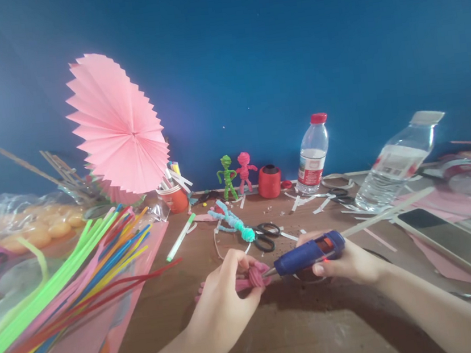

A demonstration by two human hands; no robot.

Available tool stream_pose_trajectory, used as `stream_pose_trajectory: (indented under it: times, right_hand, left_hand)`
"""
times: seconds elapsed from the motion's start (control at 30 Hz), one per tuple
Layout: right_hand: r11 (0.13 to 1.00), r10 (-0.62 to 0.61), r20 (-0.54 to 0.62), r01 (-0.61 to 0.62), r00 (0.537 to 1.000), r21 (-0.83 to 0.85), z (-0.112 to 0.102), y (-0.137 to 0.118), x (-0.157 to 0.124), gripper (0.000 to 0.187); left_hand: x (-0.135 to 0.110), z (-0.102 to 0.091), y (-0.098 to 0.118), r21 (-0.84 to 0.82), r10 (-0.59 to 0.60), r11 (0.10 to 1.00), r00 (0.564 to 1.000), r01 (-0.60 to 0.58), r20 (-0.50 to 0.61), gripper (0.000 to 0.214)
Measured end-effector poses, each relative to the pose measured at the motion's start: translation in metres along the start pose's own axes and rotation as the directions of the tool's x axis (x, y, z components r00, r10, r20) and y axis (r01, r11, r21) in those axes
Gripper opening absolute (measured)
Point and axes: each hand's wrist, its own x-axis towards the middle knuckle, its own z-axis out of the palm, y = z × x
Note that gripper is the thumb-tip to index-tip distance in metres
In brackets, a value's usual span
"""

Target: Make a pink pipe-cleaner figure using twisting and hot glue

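My left hand is closed in a pinch on a small pink pipe-cleaner figure just above the wooden table. In my right hand is a blue glue gun, held sideways with its nozzle touching the pink figure. A long glue stick juts out of the gun's back toward the right. Just beyond my hands lie a light blue pipe-cleaner figure and black scissors.
Coloured pipe cleaners fan across pink paper at left. A pink paper fan stands in an orange cup. Green and pink figures, a red thread spool and two water bottles line the blue wall. A phone lies right.
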Motion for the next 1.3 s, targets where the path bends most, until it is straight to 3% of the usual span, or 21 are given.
stream_pose_trajectory:
  times: [0.23,0.43,0.6,0.77,0.83,1.13,1.3]
  right_hand:
    - [0.999,-0.019,-0.026,0.018,0.999,-0.033,-0.001,0.001,0.000,0.055]
    - [0.997,-0.073,0.135,0.075,0.988,-0.013,-0.002,-0.011,0.001,0.044]
    - [0.995,-0.091,-0.078,0.094,0.993,0.042,0.000,-0.013,0.009,0.032]
    - [0.918,-0.050,-0.227,0.134,0.973,0.374,0.003,-0.014,0.017,0.009]
    - [0.891,-0.041,-0.259,0.153,0.965,0.428,0.004,-0.015,0.018,0.014]
    - [0.909,-0.012,-0.337,0.151,0.941,0.388,0.001,-0.018,0.020,0.030]
    - [0.928,-0.036,-0.448,0.197,0.893,0.318,-0.009,-0.013,0.026,0.032]
  left_hand:
    - [0.001,-0.002,0.003,-0.049,-0.006,0.999,1.000,0.005,-0.003,0.016]
    - [0.001,-0.002,0.002,-0.040,-0.019,0.999,0.998,0.017,-0.054,0.020]
    - [0.000,-0.002,0.004,-0.023,-0.045,0.999,0.997,0.044,-0.065,0.019]
    - [0.001,-0.001,0.004,-0.038,-0.062,0.997,0.997,0.061,-0.045,0.017]
    - [0.001,0.000,0.002,-0.027,-0.060,0.998,0.997,0.059,-0.044,0.018]
    - [-0.002,0.001,0.001,-0.052,-0.074,0.996,0.997,0.072,-0.037,0.021]
    - [-0.002,0.000,0.002,-0.048,-0.067,0.997,0.997,0.066,-0.033,0.022]
